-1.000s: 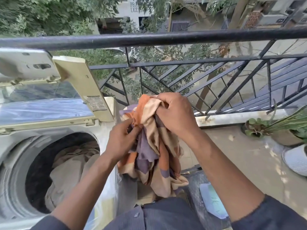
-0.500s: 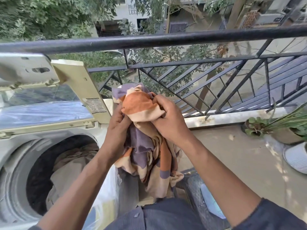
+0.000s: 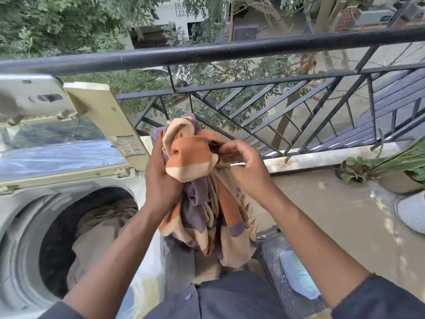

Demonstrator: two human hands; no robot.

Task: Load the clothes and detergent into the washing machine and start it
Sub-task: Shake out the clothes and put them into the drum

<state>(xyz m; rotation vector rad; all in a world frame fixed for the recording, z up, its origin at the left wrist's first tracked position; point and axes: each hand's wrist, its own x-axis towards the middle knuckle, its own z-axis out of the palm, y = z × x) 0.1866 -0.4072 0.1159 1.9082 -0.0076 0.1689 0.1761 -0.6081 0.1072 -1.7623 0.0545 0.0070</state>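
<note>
I hold a bunched cloth [image 3: 202, 203] with orange, purple and beige patches in the air, just right of the washing machine [image 3: 27, 203]. My left hand [image 3: 161, 178] grips the bundle from the left side. My right hand [image 3: 246, 169] pinches its top edge with the fingertips. The top-loader's lid [image 3: 69, 125] stands up, folded open. Beige clothes [image 3: 99, 233] lie inside the drum. No detergent is visible.
A black metal balcony railing [image 3: 230, 49] runs straight ahead. Potted plants [image 3: 395, 173] stand on the floor at the right, beside a white round object [image 3: 411, 210]. A dark stool or bin with a pale blue item [image 3: 296, 272] sits below my right arm.
The cloth has been gathered up higher into a tighter bundle. My right hand has gone from a full grasp to pinching the top edge, and my left hand has shifted up along the left side.
</note>
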